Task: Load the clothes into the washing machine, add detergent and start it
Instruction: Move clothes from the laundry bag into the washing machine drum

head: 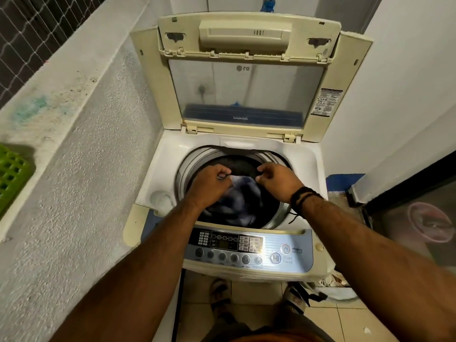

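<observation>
A cream top-loading washing machine (158, 169) stands in front of me with its folding lid (246, 77) raised. Dark blue and black clothes (243, 196) lie in the round drum. My left hand (209, 185) reaches over the drum's left side, fingers closed on a pale edge of the cloth. Over the drum's right side, my right hand (277, 180) pinches the dark cloth; a black band circles its wrist. The control panel (249, 248) with the power and start/pause buttons runs along the front edge. No detergent container shows.
A rough plastered wall with a ledge (74, 99) runs along the left, a green plastic basket (12, 171) resting on it. A white wall and a dark glass door (419, 213) close the right side. My sandalled feet stand on the tiled floor (256, 294) below.
</observation>
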